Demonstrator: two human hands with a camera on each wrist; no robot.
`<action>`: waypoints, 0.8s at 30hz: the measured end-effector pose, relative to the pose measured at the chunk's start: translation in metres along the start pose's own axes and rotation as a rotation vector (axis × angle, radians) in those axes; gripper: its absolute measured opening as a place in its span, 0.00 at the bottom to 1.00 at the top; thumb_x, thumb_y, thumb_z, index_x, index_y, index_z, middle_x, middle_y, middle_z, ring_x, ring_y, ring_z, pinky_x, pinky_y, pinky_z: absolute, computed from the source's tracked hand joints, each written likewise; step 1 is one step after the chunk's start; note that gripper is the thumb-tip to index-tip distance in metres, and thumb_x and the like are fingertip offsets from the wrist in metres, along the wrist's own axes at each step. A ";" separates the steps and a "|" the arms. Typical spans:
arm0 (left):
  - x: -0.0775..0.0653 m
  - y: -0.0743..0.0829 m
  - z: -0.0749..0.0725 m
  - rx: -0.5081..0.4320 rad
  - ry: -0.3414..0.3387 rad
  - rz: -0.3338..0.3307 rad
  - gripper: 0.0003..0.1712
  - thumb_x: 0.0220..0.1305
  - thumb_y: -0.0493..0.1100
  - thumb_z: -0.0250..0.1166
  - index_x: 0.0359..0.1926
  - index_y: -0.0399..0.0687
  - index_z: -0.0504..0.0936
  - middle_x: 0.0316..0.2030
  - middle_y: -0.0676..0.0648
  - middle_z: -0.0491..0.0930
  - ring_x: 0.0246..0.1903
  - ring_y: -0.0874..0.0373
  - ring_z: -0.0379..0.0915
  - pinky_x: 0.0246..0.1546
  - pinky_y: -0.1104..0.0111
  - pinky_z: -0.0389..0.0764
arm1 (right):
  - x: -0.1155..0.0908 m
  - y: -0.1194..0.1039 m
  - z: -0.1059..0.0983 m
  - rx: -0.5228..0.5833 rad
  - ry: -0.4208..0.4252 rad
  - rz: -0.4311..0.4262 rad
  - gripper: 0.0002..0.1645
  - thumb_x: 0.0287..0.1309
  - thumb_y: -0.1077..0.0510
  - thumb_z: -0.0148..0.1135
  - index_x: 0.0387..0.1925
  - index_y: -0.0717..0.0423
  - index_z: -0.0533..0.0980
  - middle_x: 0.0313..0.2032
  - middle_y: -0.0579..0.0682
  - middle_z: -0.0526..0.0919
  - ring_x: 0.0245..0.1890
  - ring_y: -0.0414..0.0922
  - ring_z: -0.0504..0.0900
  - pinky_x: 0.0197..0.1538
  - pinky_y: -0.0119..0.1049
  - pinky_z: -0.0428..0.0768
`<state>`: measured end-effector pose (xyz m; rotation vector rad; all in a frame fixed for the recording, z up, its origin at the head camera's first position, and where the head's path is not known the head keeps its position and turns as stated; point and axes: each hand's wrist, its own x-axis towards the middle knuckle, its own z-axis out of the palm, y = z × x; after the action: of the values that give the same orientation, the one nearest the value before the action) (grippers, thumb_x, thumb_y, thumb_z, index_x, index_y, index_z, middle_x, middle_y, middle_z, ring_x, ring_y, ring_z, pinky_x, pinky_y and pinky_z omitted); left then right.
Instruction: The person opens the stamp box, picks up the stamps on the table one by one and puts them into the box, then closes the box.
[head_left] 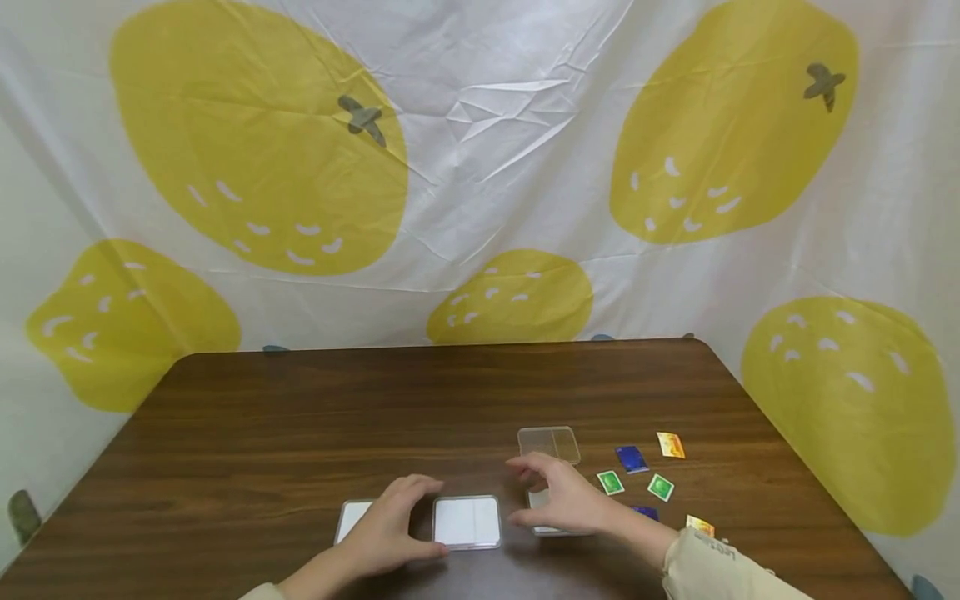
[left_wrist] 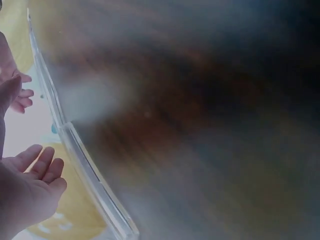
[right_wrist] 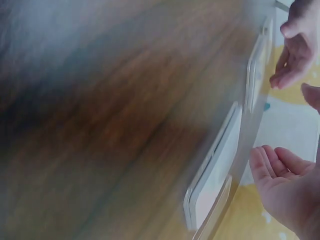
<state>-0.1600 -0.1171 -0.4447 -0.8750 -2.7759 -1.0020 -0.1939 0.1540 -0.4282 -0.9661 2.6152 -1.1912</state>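
Three flat clear-rimmed cases with white insides lie in a row on the dark wooden table. My left hand [head_left: 393, 527] is between the left case [head_left: 352, 517] and the middle case [head_left: 467, 522], its thumb near the middle one's edge. Over the right case [head_left: 537, 498], which it partly hides, hovers my right hand [head_left: 566, 498]. Both hands have parted, loosely bent fingers and nothing between them. A transparent lid [head_left: 547, 444] lies behind the right case. In the right wrist view the right hand [right_wrist: 287, 187] is above a case [right_wrist: 217, 167], apart from it.
Small stamp-like pieces are scattered to the right: green ones [head_left: 611, 482], blue ones [head_left: 632, 459] and orange-yellow ones [head_left: 671, 445]. The right forearm partly covers some of them. A lemon-printed cloth [head_left: 510, 208] hangs behind the table [head_left: 337, 417].
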 end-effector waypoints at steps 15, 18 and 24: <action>0.000 -0.009 0.001 0.071 0.006 -0.015 0.36 0.37 0.56 0.73 0.46 0.40 0.75 0.42 0.50 0.75 0.44 0.54 0.69 0.45 0.60 0.73 | 0.005 -0.013 0.017 0.013 -0.039 0.016 0.41 0.36 0.52 0.73 0.51 0.70 0.69 0.43 0.56 0.75 0.43 0.51 0.75 0.42 0.31 0.77; 0.000 -0.009 0.001 0.070 -0.015 -0.025 0.35 0.38 0.56 0.73 0.46 0.40 0.75 0.41 0.51 0.75 0.43 0.55 0.68 0.44 0.60 0.73 | 0.005 -0.013 0.019 -0.001 -0.057 0.009 0.41 0.35 0.52 0.73 0.50 0.71 0.69 0.44 0.56 0.75 0.43 0.51 0.74 0.42 0.30 0.77; 0.000 -0.008 0.002 0.096 -0.042 -0.061 0.34 0.37 0.55 0.73 0.46 0.41 0.76 0.40 0.52 0.74 0.43 0.55 0.68 0.43 0.61 0.73 | 0.004 -0.014 0.024 -0.048 -0.085 -0.005 0.41 0.33 0.52 0.74 0.49 0.71 0.70 0.43 0.54 0.74 0.42 0.48 0.73 0.41 0.28 0.75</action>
<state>-0.1638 -0.1204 -0.4509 -0.8125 -2.8744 -0.8599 -0.1821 0.1295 -0.4337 -1.0090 2.5877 -1.0674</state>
